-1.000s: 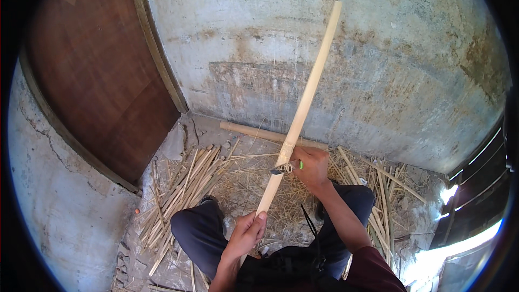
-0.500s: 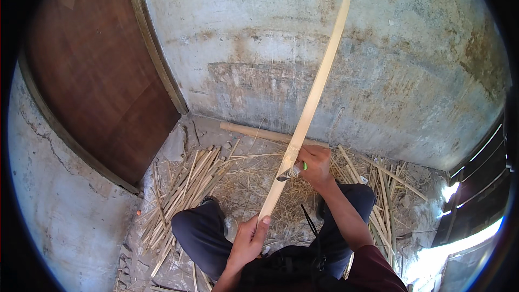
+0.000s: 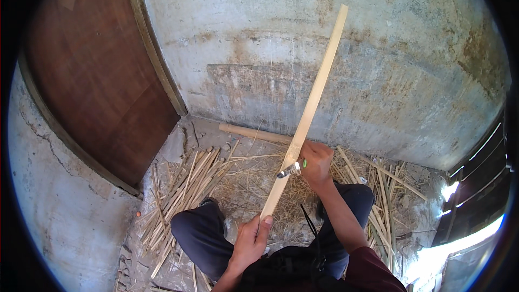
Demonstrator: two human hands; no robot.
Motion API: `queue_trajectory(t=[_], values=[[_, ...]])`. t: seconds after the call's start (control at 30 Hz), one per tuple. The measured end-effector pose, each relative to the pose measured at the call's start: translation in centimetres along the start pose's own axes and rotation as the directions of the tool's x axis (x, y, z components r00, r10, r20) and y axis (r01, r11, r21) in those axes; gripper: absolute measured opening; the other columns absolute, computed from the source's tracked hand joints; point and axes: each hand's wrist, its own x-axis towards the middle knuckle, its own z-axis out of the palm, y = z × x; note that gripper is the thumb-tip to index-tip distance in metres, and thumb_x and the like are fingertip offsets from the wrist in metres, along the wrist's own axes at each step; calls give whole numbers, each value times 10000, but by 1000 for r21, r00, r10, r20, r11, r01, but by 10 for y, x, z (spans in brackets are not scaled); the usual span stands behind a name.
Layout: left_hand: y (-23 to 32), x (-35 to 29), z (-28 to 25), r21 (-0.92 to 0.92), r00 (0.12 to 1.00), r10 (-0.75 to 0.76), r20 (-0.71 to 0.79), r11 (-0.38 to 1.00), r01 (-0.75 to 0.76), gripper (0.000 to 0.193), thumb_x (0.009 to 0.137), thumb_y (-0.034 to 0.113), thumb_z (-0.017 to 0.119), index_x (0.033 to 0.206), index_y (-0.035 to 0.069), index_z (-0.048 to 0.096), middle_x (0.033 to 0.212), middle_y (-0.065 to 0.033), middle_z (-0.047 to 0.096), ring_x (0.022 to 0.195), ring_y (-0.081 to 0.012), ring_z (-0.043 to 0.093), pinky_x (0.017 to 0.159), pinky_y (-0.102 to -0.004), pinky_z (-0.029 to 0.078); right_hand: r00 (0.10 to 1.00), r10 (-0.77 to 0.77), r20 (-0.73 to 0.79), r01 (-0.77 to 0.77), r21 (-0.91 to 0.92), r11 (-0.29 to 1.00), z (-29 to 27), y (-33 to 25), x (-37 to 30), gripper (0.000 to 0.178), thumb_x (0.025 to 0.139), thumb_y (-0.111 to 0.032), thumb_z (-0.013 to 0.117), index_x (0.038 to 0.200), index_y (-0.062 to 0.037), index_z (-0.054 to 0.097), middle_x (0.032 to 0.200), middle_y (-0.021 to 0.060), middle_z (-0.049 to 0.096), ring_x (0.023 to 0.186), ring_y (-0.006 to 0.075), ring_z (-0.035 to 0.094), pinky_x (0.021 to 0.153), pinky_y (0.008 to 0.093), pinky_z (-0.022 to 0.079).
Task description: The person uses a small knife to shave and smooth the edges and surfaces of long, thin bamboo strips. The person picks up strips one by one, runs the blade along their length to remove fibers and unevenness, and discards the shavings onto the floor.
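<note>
A long, pale split bamboo strip [image 3: 314,94] slants up from my lap toward the wall. My left hand [image 3: 252,239] grips its lower end, with the thumb on top. My right hand [image 3: 315,161] is closed round the green handle of a knife [image 3: 289,170], most of that handle hidden by the fingers. Across the strip, just below a rough knot in it, lies the knife's short metal blade. Both hands are above my bent legs.
Thin bamboo strips [image 3: 181,194] lie heaped on the left, and more strips [image 3: 385,205] on the right. Shavings [image 3: 238,181] litter the floor between. A bamboo pole [image 3: 254,132] lies along the stained wall [image 3: 259,38]. A brown door [image 3: 97,70] stands at the left.
The knife blade has tilted, showing more of its bright face at nearly the same spot. The strip's upper end has dipped slightly. My left hand keeps its hold.
</note>
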Motion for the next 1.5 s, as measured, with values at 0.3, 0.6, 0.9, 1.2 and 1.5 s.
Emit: queue_trajectory(t=[0.3, 0.6, 0.9, 1.2, 1.5], values=[[-1, -1, -12, 43, 1000, -27, 7, 999, 27, 321, 1134, 280, 555, 1016, -3, 652, 587, -99, 497, 494, -189, 472, 513, -401, 393, 995, 92, 21, -94, 79, 992, -6, -2, 10, 232, 693, 53, 691, 676, -96, 515, 632, 68, 551, 538, 285, 547, 544, 395, 402], [-2, 6, -21, 149, 995, 25, -99, 989, -10, 378, 1125, 244, 562, 864, -26, 609, 554, -87, 513, 491, -145, 481, 495, -385, 392, 944, 265, 198, -296, 147, 944, 1, -8, 4, 168, 738, -49, 731, 701, -80, 570, 640, 91, 605, 598, 339, 627, 623, 422, 489], [-12, 10, -27, 216, 994, -61, -91, 973, 79, 257, 1104, 227, 586, 1047, -10, 667, 622, -188, 586, 526, -366, 599, 546, -460, 450, 893, 179, 412, -249, 121, 961, 20, -22, -16, 98, 760, -135, 755, 777, -71, 682, 759, 161, 715, 692, 376, 701, 670, 495, 541], [-12, 11, -8, 272, 987, 33, -156, 962, 11, 289, 1107, 226, 580, 940, -4, 633, 590, -183, 561, 509, -391, 582, 525, -481, 431, 954, 115, 276, -95, -83, 992, 18, -8, -7, 194, 676, -80, 802, 803, -122, 660, 744, 69, 684, 670, 333, 682, 618, 442, 513], [-19, 11, -5, 273, 989, 115, -90, 958, -86, 232, 1092, 225, 599, 1060, 7, 671, 622, -205, 600, 545, -410, 632, 542, -492, 472, 974, 210, -82, -219, -132, 967, 10, 57, 17, 104, 764, -61, 767, 749, -90, 668, 658, 122, 661, 553, 354, 628, 539, 445, 499]])
